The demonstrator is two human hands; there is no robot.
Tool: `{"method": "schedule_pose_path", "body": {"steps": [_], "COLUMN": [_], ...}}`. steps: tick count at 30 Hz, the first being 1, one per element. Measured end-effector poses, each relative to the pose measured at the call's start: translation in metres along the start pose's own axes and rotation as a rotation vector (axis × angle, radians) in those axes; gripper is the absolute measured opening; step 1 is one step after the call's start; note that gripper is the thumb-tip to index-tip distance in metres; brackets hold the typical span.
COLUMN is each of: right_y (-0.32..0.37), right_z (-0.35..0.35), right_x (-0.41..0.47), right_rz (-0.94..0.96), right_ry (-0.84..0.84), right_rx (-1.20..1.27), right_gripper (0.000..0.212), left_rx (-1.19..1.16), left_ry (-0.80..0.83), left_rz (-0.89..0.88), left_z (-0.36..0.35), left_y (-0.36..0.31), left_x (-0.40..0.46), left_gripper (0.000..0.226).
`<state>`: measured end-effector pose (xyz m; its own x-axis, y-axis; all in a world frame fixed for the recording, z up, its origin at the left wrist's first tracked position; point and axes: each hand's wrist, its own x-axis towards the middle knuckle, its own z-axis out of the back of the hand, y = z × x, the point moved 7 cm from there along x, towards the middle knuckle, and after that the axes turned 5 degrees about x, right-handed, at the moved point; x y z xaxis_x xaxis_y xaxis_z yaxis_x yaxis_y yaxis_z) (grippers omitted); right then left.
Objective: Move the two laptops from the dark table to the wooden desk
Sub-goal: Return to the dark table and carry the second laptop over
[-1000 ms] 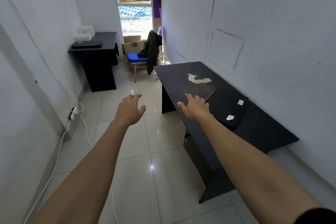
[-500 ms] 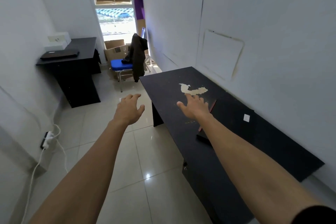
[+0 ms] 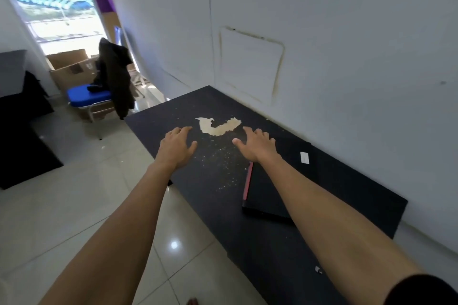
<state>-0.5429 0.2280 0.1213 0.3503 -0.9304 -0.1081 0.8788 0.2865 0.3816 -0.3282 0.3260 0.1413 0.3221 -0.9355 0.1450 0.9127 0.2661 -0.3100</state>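
Note:
A black closed laptop (image 3: 292, 178) with a red edge and a white sticker lies on the dark table (image 3: 223, 205) against the right wall. My right forearm crosses over it and hides part of its lid. My right hand (image 3: 256, 145) hovers open above the laptop's far corner, fingers spread. My left hand (image 3: 177, 147) is open too, palm down over the table's left edge. Neither hand holds anything. A pale worn patch marks the tabletop just beyond both hands.
A blue chair (image 3: 89, 98) with a dark jacket (image 3: 115, 77) draped over it stands past the table's far end, with cardboard boxes (image 3: 71, 69) behind it below the window. Another dark desk (image 3: 14, 111) fills the left side. Glossy tiled floor lies between.
The view has swung right and closer to the dark table. Both hands have moved over the tabletop, the left one coming in from above the floor.

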Motion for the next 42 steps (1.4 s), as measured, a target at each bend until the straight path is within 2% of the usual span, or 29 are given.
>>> {"method": "schedule_pose_path", "body": {"steps": [10, 21, 29, 42], "right_y": [-0.061, -0.143, -0.189, -0.245], "right_z": [0.003, -0.005, -0.03, -0.082], "right_x": [0.028, -0.015, -0.019, -0.02], "right_rz": [-0.344, -0.653, -0.732, -0.845], "right_ry": [-0.078, -0.126, -0.085, 0.006], "right_rx": [0.055, 0.109, 0.152, 0.216], "right_gripper": [0.071, 0.067, 0.068, 0.072], "left_rx": [-0.004, -0.033, -0.02, -0.047], "left_ry": [0.201, 0.361, 0.481, 0.72], "left_rz": [-0.29, -0.492, -0.522, -0.355], "left_z": [-0.056, -0.122, -0.176, -0.253], "left_y": [-0.035, -0.098, -0.124, -0.103], "left_x": [0.1, 0.119, 0.109, 0.098], "left_gripper": [0.053, 0.055, 0.056, 0.061]}}
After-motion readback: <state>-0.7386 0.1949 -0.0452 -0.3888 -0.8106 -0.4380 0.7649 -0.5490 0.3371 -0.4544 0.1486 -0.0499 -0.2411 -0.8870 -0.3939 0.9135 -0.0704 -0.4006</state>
